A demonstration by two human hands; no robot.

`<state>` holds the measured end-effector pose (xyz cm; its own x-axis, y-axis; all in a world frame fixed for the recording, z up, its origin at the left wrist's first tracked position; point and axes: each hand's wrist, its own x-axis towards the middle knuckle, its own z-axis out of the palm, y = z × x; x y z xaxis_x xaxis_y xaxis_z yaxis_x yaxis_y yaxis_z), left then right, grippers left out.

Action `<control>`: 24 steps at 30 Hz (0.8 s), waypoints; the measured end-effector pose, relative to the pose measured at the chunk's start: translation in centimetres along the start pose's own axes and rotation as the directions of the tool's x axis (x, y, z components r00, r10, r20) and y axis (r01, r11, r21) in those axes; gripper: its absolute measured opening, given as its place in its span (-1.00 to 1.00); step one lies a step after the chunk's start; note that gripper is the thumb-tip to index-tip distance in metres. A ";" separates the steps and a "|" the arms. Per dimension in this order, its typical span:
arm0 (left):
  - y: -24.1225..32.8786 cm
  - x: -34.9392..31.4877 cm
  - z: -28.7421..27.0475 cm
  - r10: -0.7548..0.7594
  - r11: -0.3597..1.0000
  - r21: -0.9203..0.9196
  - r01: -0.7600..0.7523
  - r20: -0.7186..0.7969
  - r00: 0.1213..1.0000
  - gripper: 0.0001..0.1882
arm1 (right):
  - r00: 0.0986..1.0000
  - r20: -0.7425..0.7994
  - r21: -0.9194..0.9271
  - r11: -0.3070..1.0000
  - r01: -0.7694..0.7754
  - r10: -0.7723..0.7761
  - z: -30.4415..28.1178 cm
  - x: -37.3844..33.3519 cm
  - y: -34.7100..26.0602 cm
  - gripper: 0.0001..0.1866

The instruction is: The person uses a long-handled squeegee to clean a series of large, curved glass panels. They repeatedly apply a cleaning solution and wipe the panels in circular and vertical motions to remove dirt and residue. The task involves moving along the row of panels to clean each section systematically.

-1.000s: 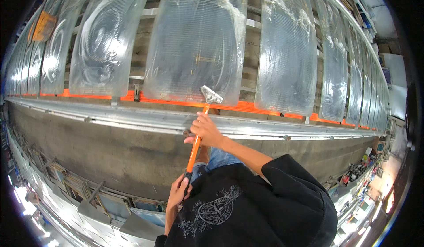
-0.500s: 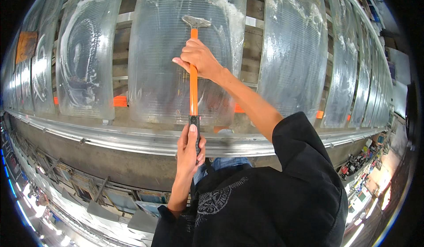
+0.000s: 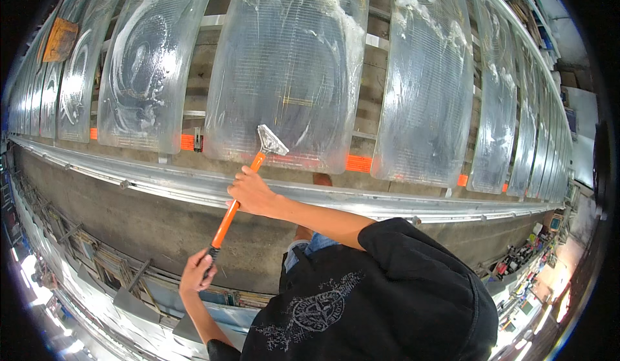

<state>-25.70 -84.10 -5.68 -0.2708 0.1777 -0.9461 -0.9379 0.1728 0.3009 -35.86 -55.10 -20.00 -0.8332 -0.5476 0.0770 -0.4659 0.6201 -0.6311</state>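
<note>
Both my hands grip a long-handled scraper (image 3: 225,224) with an orange shaft, a black grip and a wide metal head. My left hand (image 3: 196,273) is closed round the black grip at the lower left end. My right hand (image 3: 252,192) wraps the orange shaft just below the head. The scraper's head lies over the near edge of a wide, clear, ribbed panel (image 3: 284,57); whether the blade touches it I cannot tell. White foam streaks the panel's far part and right side, and thin yellowish lines cross its surface.
Similar wet panels (image 3: 145,64) stand in a row to both sides, the one on the right (image 3: 423,90) also foamy. A metal rail (image 3: 161,183) runs along their near side. An orange-brown block (image 3: 61,39) rests on a panel at far left. Frames line the floor behind me.
The scraper's head has come from the middle of the panel back to its near edge. Both hands have moved nearer and leftward, and the shaft now slants down to the left.
</note>
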 end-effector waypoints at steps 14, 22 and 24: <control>13.1 10.5 13.2 0.106 0.991 0.065 -0.117 0.146 0.984 -0.64 | 0.950 -0.310 -0.265 0.958 -0.113 0.026 -10.6 -0.3 16.4 -0.72; 5.6 1.4 7.9 -0.014 0.995 -0.093 0.019 0.053 0.999 -0.60 | 0.915 -0.402 -0.036 0.999 0.029 -0.041 -2.7 -0.5 6.4 -0.75; 7.5 2.5 11.6 0.028 0.992 -0.123 -0.022 0.051 0.998 -0.58 | 0.899 -0.431 -0.059 0.997 0.057 -0.077 -4.8 0.4 9.6 -0.68</control>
<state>-30.88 -71.15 -4.46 -0.2855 0.2319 -0.9299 -0.9513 0.0489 0.3043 -42.09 -46.65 -22.34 -0.8416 -0.2977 0.4507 -0.5295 0.6196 -0.5794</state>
